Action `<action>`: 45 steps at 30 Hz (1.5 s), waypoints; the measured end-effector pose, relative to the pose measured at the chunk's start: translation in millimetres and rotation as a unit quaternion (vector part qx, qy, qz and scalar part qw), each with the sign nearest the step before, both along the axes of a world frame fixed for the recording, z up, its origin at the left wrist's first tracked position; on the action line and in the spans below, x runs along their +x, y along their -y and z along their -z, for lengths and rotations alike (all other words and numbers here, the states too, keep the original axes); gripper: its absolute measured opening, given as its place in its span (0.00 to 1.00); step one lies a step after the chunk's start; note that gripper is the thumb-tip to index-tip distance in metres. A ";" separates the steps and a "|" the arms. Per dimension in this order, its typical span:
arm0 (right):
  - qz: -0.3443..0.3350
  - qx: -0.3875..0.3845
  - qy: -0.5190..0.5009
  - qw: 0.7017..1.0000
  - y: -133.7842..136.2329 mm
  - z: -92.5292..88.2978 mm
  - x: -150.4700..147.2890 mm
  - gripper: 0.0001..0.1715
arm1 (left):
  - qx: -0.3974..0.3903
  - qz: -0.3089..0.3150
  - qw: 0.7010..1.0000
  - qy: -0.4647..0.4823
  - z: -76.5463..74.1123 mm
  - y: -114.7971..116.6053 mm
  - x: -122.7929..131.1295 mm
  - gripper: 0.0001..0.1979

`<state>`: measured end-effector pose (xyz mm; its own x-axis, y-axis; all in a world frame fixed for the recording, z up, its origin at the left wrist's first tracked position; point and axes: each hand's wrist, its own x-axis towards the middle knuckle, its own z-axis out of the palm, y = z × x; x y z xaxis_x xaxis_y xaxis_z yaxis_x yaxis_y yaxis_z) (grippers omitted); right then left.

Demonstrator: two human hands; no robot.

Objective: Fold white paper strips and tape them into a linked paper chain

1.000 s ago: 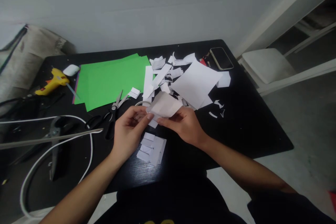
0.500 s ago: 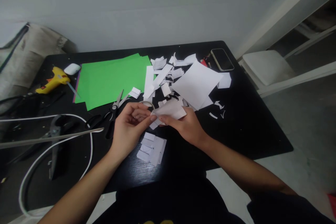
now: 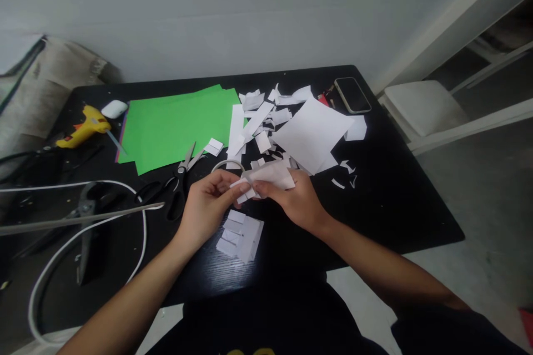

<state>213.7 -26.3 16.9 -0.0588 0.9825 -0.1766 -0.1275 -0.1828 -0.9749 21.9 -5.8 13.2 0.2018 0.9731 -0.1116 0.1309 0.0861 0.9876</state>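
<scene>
Both hands hold a piece of white paper point(image 3: 272, 173) above the middle of the black table. My left hand point(image 3: 208, 197) pinches its left end, where small folded paper parts show, between thumb and fingers. My right hand point(image 3: 293, 197) grips the right part, with the thumb on top and the other fingers hidden beneath. Just behind the left fingers lies a ring point(image 3: 227, 163), perhaps a tape roll, partly covered. Below the hands rests a small pile of folded white paper pieces point(image 3: 241, 237). Open scissors point(image 3: 181, 177) with black handles lie left of my left hand.
Green sheets point(image 3: 179, 127) lie at the back, beside white paper scraps point(image 3: 256, 122) and a larger white sheet point(image 3: 312, 130). A yellow glue gun point(image 3: 85, 127), a white case point(image 3: 114, 109), pliers point(image 3: 86, 222) and a white cable point(image 3: 145, 233) are left. A phone point(image 3: 352, 94) lies back right.
My left fingers have closed in on the paper's left end, moving slightly right. The small folded part there has tilted up and shows more. My right hand has hardly moved.
</scene>
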 end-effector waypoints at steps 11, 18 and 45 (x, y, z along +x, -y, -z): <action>-0.018 -0.015 -0.017 1.000 -1.0 1.4 0.9 0.17 | 0.018 0.012 1.000 -0.017 -2.1 -2.2 -3.3 0.10; -0.029 -0.005 0.012 0.999 -2.2 0.3 2.6 0.15 | 0.008 0.031 0.999 -0.035 -1.0 -3.6 -7.0 0.12; -0.014 -0.004 0.022 1.000 -1.0 3.3 0.1 0.19 | 0.014 0.015 0.998 0.052 1.1 -5.8 -4.7 0.10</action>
<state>213.8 -25.4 13.5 -0.0774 0.9792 -0.1875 -0.0799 -0.1936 -0.9778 17.3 0.0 12.1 0.2403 0.9688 -0.0607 0.0292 0.0553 0.9980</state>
